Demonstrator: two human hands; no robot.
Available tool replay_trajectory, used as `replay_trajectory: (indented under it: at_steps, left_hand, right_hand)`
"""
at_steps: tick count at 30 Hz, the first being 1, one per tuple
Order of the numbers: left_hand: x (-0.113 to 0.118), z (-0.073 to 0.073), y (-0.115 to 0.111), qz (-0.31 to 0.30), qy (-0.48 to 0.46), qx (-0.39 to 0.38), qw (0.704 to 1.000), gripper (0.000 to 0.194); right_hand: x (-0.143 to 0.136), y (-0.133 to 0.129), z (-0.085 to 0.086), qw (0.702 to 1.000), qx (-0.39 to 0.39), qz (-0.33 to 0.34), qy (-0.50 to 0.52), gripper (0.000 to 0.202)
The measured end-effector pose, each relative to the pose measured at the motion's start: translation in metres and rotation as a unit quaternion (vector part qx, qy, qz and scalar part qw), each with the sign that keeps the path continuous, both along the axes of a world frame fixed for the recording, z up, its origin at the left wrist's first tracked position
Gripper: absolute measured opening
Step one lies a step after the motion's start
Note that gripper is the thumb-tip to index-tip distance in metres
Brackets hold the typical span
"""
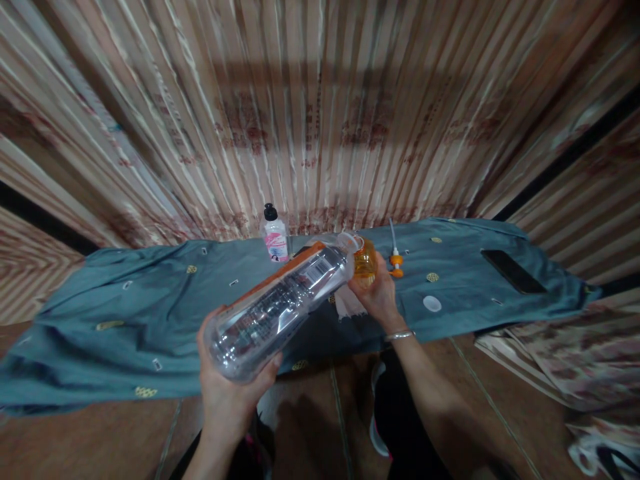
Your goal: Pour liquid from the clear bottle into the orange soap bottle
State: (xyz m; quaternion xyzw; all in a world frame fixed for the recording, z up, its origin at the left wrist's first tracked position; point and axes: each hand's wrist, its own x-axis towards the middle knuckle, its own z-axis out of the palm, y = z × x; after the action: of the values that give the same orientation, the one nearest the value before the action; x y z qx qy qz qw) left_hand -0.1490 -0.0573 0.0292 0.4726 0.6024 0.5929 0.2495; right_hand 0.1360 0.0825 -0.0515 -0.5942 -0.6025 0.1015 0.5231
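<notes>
Left hand (227, 383): wrapped around the base of a large clear plastic bottle (280, 303) with an orange label, held tilted, mouth down.
Right hand (377, 290): closed around a small amber bottle (365, 261), steadying it under the large bottle's mouth.
Position: both bottles meet just above the teal cloth-covered surface (125, 313).
Risk: the mouths could slip apart and liquid would spill onto the cloth.
Nearby: white black-capped bottle (275, 237), orange pump (396, 257), black phone (513, 270).

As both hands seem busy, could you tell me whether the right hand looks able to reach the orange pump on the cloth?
Probably not as it stands: the right hand grips the small orange bottle. The pump lies unobstructed just beside it.
</notes>
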Motion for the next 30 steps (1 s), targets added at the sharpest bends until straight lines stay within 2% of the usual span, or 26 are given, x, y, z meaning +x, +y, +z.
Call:
replay_trajectory:
  at_steps: [3,10,14,19,26,30]
  left_hand:
    - [-0.002,-0.001,0.000,0.004,-0.001,-0.001,1.000,0.096]
    - [0.020,0.010,-0.007,0.038,-0.070,0.009,0.997,0.093]
    - [0.023,0.014,-0.008,0.041,-0.061,0.000,0.997,0.093]
    - [0.019,0.014,-0.008,0.041,-0.055,-0.003,0.998,0.095]
    - [-0.002,0.005,-0.003,0.000,0.015,-0.015,1.000,0.101]
    - [-0.004,0.002,-0.003,-0.004,0.015,-0.003,1.000,0.099]
  right_hand:
    - [-0.001,0.000,0.001,1.000,0.003,0.002,-0.001,0.085]
    - [-0.003,0.001,0.001,1.000,0.002,-0.003,-0.013,0.084]
    - [-0.004,0.000,0.001,1.000,0.007,-0.011,-0.017,0.083]
    - [-0.004,-0.001,0.002,1.000,0.010,-0.006,-0.024,0.081]
    - [-0.003,0.000,0.003,1.000,0.000,-0.007,-0.014,0.084]
    - [-0.001,0.001,0.001,1.000,-0.003,-0.010,-0.012,0.085]
